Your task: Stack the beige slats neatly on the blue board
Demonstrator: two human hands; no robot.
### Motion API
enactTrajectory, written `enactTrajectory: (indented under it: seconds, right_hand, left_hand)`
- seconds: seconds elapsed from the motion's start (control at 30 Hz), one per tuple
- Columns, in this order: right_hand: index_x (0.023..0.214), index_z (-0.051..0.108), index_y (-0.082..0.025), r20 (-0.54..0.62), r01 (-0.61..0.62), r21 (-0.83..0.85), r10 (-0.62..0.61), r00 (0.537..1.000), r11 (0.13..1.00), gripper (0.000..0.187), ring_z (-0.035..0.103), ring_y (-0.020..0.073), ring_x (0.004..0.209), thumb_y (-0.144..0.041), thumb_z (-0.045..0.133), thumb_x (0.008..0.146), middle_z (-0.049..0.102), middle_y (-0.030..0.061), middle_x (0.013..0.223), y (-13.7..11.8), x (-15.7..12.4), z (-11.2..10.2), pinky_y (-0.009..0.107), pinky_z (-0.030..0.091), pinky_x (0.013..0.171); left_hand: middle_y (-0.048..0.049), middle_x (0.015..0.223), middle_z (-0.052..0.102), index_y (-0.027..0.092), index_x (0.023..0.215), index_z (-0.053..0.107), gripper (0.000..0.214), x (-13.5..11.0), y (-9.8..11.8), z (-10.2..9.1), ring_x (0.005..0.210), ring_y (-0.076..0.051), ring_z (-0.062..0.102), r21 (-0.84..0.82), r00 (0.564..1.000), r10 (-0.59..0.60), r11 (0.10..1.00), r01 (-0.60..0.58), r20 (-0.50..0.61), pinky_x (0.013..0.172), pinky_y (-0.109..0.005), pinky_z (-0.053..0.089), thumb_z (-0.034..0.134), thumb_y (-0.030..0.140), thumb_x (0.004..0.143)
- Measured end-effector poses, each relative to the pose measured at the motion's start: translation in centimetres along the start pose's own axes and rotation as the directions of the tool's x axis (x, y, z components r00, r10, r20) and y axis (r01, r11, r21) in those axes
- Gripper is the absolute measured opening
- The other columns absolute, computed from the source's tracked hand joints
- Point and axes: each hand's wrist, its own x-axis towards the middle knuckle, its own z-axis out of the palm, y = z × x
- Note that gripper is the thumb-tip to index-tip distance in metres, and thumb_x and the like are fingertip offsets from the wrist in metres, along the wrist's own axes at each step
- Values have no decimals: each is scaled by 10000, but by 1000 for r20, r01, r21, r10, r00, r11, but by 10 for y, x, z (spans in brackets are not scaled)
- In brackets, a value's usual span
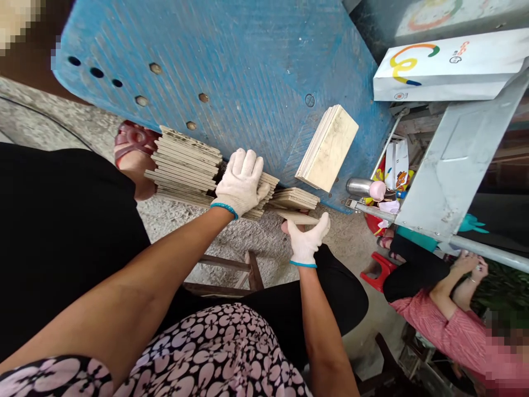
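Observation:
Both my hands wear white knit gloves. My left hand (242, 182) lies palm-down, fingers spread, on a stack of thin beige tiles (185, 162) piled at the near edge of a blue board (231, 60). My right hand (308, 237) grips one thin beige tile (300, 216) by its edge, just below a smaller pile of tiles (295, 197). A separate block of tiles (328, 148) lies tilted on the board, to the right of and beyond both hands.
A foot in a red sandal (132, 146) shows beside the big stack. White printed boxes (446, 66) sit on a grey metal shelf (450, 165). A metal flask (359, 187) lies under it. A person in a pink shirt (446, 314) sits at right near a red stool (378, 270).

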Motion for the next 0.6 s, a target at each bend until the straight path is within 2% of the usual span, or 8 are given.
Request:
enactTrajectory:
  seconds: [0.13, 0.2, 0.27, 0.3, 0.4, 0.47, 0.53, 0.6]
  right_hand:
    - [1467, 237, -84, -93, 243, -11, -243, 966, 970, 1003, 300, 348, 1408, -527, 711, 701, 309, 263, 1473, 13, -12, -37, 533, 346, 1105]
    - [1467, 238, -86, -111, 272, 14, -269, 957, 962, 1011, 331, 341, 1391, -538, 713, 696, 341, 251, 1455, 18, -14, -52, 535, 333, 1116]
    - [1474, 226, -92, -112, 219, 93, -208, 972, 971, 1039, 365, 325, 1370, -542, 723, 680, 354, 237, 1448, 20, -12, -66, 514, 345, 1116]
    - [1479, 215, -96, -111, 170, 148, -155, 982, 974, 1047, 381, 313, 1360, -540, 723, 677, 352, 230, 1451, 19, -10, -73, 495, 362, 1109]
    - [1488, 198, -118, -70, 33, 315, -11, 997, 949, 1050, 431, 274, 1325, -522, 721, 672, 350, 204, 1456, 11, -3, -91, 429, 420, 1076]
    - [1489, 208, -143, -26, -17, 380, 29, 999, 925, 1057, 474, 257, 1284, -512, 736, 651, 368, 181, 1444, 3, 3, -102, 399, 451, 1051]
    - [1485, 230, -156, 6, -53, 397, 56, 998, 916, 1083, 503, 257, 1254, -504, 765, 610, 377, 174, 1440, -7, 11, -111, 389, 468, 1032]
    - [1485, 237, -142, 29, -85, 412, 80, 996, 907, 1106, 501, 265, 1264, -489, 783, 587, 373, 189, 1450, -16, 21, -117, 388, 459, 1038]
  left_hand:
    - [-190, 1574, 262, 68, 1467, 340, 689, -2, 1, -7, 1463, -410, 97, -33, 998, 14, 999, -16, -53, 1153, -637, 65, 481, 419, 892]
    - [-160, 1575, 281, 108, 1467, 344, 670, -2, 10, -12, 1463, -396, 115, -74, 995, 62, 995, -67, -74, 1145, -659, 21, 500, 405, 887]
    - [-173, 1556, 322, 108, 1453, 376, 674, -3, 26, -16, 1453, -383, 180, -127, 977, 212, 968, -215, -41, 1154, -636, 57, 524, 419, 873]
    - [-186, 1540, 347, 99, 1442, 396, 690, -4, 37, -17, 1443, -375, 221, -156, 948, 319, 936, -316, -3, 1163, -605, 99, 542, 441, 861]
    - [-184, 1467, 458, 110, 1396, 473, 715, -10, 72, -17, 1378, -333, 376, -253, 798, 584, 802, -541, 148, 1145, -482, 255, 601, 501, 812]
    - [-138, 1359, 574, 163, 1340, 537, 573, -13, 91, -17, 1231, -287, 543, -298, 751, 596, 799, -522, 283, 1035, -408, 397, 549, 471, 857]
    - [-86, 1227, 660, 227, 1273, 590, 426, -15, 102, -19, 1031, -242, 653, -300, 759, 506, 860, -412, 410, 852, -346, 480, 460, 414, 913]
    - [-60, 1134, 696, 258, 1190, 636, 364, -13, 105, -23, 906, -224, 677, -286, 790, 402, 911, -297, 462, 721, -310, 473, 420, 385, 927]
